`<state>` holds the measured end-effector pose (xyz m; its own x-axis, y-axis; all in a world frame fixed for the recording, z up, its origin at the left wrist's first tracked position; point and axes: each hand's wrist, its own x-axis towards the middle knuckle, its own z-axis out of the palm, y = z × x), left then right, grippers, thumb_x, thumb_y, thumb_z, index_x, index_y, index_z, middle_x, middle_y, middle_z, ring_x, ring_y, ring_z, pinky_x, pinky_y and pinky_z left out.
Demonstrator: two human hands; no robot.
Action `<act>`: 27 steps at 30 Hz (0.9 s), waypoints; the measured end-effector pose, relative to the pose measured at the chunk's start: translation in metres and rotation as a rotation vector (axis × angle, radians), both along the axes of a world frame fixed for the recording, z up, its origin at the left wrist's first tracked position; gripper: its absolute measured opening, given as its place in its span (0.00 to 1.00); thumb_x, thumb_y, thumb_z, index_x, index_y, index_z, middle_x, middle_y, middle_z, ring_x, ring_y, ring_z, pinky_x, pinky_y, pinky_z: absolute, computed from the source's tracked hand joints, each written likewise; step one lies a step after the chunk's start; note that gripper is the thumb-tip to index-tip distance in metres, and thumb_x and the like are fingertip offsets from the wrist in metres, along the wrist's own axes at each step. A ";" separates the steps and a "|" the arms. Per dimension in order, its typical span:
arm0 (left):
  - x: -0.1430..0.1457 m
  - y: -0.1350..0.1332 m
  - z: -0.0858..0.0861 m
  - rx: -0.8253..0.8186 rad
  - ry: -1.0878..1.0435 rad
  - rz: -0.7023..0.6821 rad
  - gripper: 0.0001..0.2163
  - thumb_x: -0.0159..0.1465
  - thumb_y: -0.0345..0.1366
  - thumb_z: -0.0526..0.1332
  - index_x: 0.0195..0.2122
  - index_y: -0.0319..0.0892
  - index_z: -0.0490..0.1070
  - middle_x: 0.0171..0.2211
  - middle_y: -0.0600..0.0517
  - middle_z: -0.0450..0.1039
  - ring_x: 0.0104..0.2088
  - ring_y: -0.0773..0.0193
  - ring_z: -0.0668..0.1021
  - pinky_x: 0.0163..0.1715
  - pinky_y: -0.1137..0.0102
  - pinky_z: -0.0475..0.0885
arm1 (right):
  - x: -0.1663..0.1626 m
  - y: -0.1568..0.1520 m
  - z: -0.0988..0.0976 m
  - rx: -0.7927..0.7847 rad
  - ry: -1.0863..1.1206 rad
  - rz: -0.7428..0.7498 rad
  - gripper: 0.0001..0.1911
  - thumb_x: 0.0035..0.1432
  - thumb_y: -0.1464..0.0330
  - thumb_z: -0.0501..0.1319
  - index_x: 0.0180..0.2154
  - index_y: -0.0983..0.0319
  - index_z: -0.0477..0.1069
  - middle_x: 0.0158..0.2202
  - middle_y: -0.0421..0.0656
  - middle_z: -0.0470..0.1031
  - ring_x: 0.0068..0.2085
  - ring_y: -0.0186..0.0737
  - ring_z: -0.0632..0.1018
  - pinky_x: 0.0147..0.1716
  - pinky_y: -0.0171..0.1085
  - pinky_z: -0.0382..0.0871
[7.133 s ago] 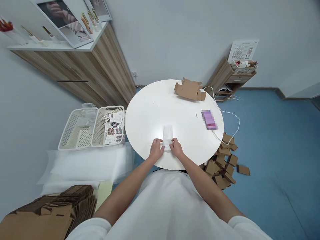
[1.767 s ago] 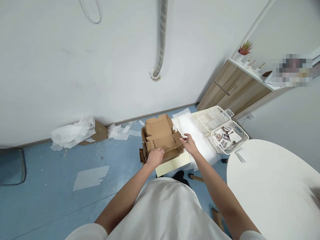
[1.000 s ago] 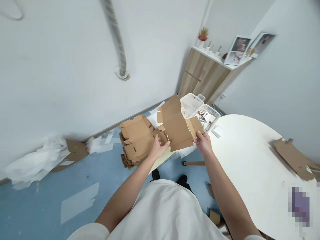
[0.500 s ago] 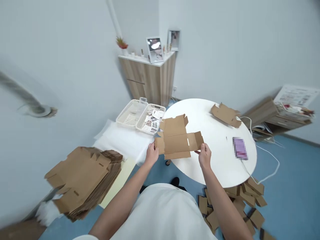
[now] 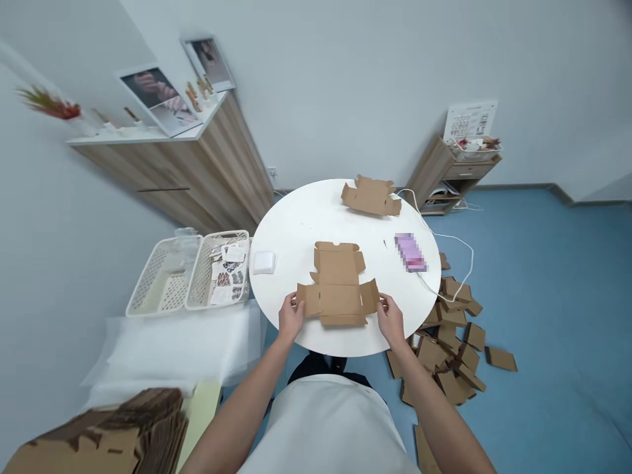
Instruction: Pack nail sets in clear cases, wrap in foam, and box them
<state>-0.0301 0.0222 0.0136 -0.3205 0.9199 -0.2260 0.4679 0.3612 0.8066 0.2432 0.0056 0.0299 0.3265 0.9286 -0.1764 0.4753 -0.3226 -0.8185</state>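
I record remotely one unfolded cardboard blank (image 5: 340, 297) over the round table (image 5: 291, 227), toward its near edge; surface contact I cannot confirm. The left hand (image 5: 291, 317) pinches its left end, the right hand (image 5: 390, 319) its right end. A white packet (image 5: 264, 262) lies beside the table's left edge.

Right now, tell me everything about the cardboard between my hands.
The cardboard is brown, opened out, with two main panels, small tabs, a notched far edge and a flap each side. It is over the near part of the white table; whether it rests there is unclear. Your left hand holds its left flap, your right hand its right.
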 end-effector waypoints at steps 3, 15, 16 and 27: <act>0.001 0.009 -0.005 -0.044 0.027 -0.059 0.16 0.56 0.35 0.55 0.47 0.40 0.63 0.34 0.48 0.72 0.32 0.64 0.75 0.33 0.69 0.69 | 0.002 0.003 -0.004 -0.073 -0.118 -0.003 0.22 0.51 0.65 0.48 0.48 0.63 0.63 0.35 0.44 0.72 0.35 0.39 0.72 0.35 0.37 0.63; 0.000 0.017 -0.004 0.187 0.445 -0.298 0.30 0.55 0.40 0.57 0.57 0.38 0.51 0.54 0.38 0.55 0.54 0.49 0.60 0.49 0.55 0.58 | 0.000 0.006 -0.014 -0.179 -0.416 0.005 0.27 0.51 0.65 0.49 0.54 0.66 0.56 0.49 0.51 0.63 0.50 0.48 0.65 0.46 0.42 0.59; 0.001 0.014 -0.001 0.219 0.488 -0.384 0.30 0.54 0.43 0.58 0.56 0.39 0.52 0.55 0.38 0.54 0.56 0.47 0.57 0.50 0.53 0.55 | -0.001 0.008 -0.013 -0.171 -0.455 0.002 0.27 0.51 0.64 0.50 0.54 0.65 0.56 0.50 0.52 0.62 0.52 0.49 0.63 0.48 0.44 0.57; 0.023 0.005 -0.001 0.192 0.614 -1.040 0.19 0.52 0.33 0.60 0.47 0.44 0.62 0.45 0.46 0.66 0.51 0.54 0.63 0.54 0.50 0.43 | -0.009 0.121 -0.006 -0.285 -0.237 0.145 0.35 0.49 0.56 0.53 0.56 0.65 0.52 0.52 0.50 0.64 0.51 0.45 0.66 0.46 0.39 0.60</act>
